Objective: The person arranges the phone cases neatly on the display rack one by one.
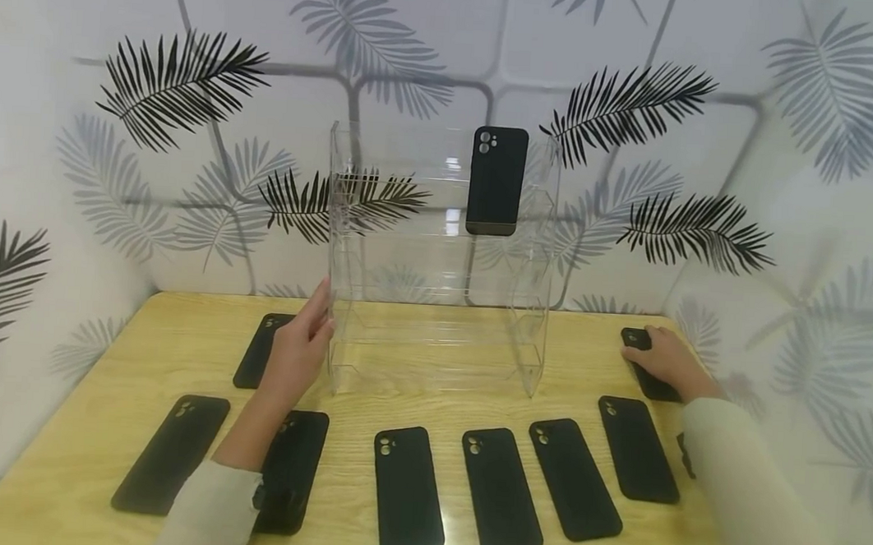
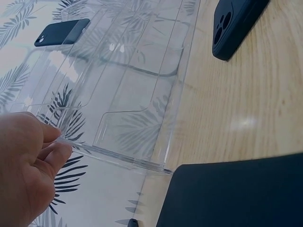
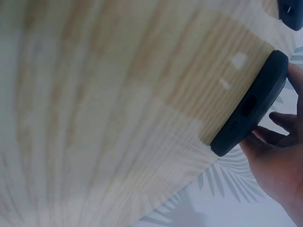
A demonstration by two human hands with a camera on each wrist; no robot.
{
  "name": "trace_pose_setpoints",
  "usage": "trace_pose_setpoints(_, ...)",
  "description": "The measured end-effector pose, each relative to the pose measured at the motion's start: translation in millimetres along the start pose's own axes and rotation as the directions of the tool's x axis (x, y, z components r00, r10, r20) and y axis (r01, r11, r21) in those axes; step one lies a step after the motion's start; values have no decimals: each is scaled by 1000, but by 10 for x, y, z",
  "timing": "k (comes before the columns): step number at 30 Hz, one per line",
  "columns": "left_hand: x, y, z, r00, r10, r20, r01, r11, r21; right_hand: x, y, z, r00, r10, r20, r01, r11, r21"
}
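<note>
A clear acrylic display rack with stepped shelves stands at the back middle of the table. My left hand is at its left side; in the left wrist view the fingers pinch the rack's edge. One black phone case leans upright on the rack's upper right. At the table's back right, my right hand grips another black phone case by its long sides. The right wrist view shows this held case end-on, with the thumb and fingers around it and the palm partly cut off.
Several black phone cases lie flat in an arc: one case at left, one behind the left wrist, another partly under the left forearm, others along the front. A leaf-patterned curtain encloses the wooden table.
</note>
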State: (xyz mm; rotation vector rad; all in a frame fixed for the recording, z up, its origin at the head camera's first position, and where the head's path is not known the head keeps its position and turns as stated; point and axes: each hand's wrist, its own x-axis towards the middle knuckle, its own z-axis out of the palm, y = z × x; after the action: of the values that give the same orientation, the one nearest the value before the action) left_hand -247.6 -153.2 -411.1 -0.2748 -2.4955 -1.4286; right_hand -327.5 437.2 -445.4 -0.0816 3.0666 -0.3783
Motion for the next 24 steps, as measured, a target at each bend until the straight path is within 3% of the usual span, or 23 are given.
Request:
trace_pose_setpoints(4,0,-3,-3,1000,2,4,-2,1000,2,-3,-12,-17,999,4,-47,-6,999,-42)
trace_pose_setpoints(8,2,1,-5,1000,9,-7,-9,1000,12,-6,-40,-39,994,9,-109,-11,1000,-11)
trace_pose_setpoints(14,5,15,0,1000,5,-12,-5,1000,5,-14,-113,-84,970,3,-244,2,1000,21)
trace_pose_setpoints(24,3,23,0,1000,-1,-16,1,1000,-4,-33,-244,-131,949,77,-306,-47,994,103)
